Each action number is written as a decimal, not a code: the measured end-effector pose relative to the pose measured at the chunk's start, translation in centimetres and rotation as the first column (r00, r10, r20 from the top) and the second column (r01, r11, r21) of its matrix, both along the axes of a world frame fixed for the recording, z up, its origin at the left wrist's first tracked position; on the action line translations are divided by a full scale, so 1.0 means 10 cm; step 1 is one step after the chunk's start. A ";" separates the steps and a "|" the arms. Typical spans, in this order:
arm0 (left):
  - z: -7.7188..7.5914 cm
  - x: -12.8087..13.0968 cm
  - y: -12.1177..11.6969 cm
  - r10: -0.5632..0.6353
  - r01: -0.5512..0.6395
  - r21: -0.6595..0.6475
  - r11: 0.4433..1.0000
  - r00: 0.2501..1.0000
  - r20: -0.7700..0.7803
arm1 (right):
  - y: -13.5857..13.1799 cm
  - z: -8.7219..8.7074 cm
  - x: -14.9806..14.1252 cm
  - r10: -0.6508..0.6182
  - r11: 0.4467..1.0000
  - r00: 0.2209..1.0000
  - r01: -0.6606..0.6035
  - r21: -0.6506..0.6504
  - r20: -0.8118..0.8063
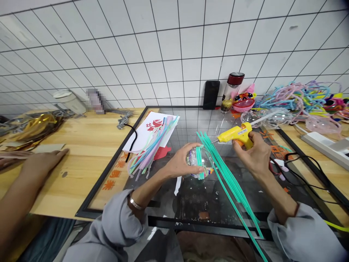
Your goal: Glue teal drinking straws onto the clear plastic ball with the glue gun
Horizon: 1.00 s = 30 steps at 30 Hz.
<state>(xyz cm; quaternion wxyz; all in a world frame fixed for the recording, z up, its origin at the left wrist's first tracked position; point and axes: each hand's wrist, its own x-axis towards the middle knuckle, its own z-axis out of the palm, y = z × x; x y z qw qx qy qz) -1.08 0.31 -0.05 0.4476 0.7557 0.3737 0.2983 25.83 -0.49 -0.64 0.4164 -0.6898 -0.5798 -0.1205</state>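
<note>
My left hand [182, 162] is closed around a clear plastic ball [198, 162] with coloured bits inside and a teal strip wrapped over it. A bundle of long teal strips [231, 182] runs from the ball toward the near edge. My right hand [252, 153] grips a yellow hot glue gun [237, 134], its nozzle pointing left toward the ball and a short way from it. Both hands hover over a dark glass work surface [191, 120].
Pastel strips [152, 145] lie on a white sheet at left. Another person's hand [45, 160] rests flat on the wooden table [89, 145]. A phone [211, 94], a red-lidded jar [231, 92], coloured headbands [294, 96], a power strip [324, 143] and black cables [302, 171] sit behind and right.
</note>
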 end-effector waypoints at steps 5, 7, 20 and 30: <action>-0.02 0.00 0.00 -0.005 0.005 -0.013 1.000 1.000 0.018 | -0.14 -0.01 -0.15 0.149 0.960 0.983 -0.169 0.222 0.104; -0.02 0.00 0.00 0.000 0.001 -0.013 1.000 1.000 0.014 | -0.16 -0.02 -0.18 0.161 0.944 0.975 -0.198 0.266 0.154; 0.07 0.00 -0.02 -0.020 0.020 0.009 1.000 1.000 -0.024 | -0.15 -0.04 -0.18 0.177 0.920 0.957 -0.244 0.307 0.230; 0.08 0.00 -0.03 -0.025 0.025 -0.001 1.000 0.999 -0.026 | -0.19 -0.02 -0.21 0.170 0.960 0.976 -0.196 0.201 0.138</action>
